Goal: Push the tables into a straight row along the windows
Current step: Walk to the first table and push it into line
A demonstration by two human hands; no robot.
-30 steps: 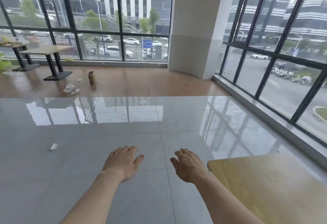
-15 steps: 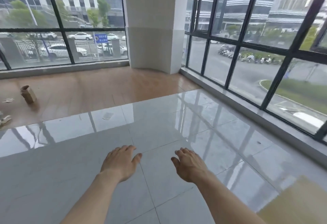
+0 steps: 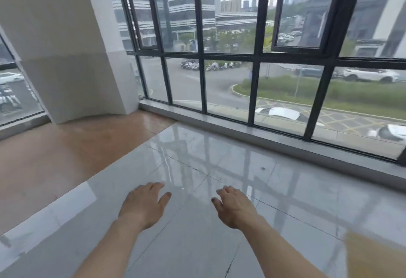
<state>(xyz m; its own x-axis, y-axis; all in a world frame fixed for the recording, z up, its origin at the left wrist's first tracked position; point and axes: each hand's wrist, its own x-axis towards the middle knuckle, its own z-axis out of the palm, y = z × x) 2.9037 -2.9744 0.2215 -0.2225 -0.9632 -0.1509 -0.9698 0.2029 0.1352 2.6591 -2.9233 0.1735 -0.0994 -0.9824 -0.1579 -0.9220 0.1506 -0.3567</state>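
Head view looks down past two bare forearms stretched forward over a glossy grey tile floor (image 3: 197,244). The left hand (image 3: 144,206) hangs palm down with its fingers loosely spread and the thumb out to the side, holding nothing. The right hand (image 3: 236,208) is held the same way, palm down, fingers loose and apart, also empty; the two hands are near each other but not touching. Of the tables, only a blurred corner of one light wooden tabletop (image 3: 375,255) shows at the lower right edge, well apart from both hands and short of the windows (image 3: 230,80), whose dark frames run across the far side above a low grey sill (image 3: 274,137). A white pillar (image 3: 66,47) stands at the left, with a patch of brown wood-look floor (image 3: 66,152) in front of it. No container is in view.
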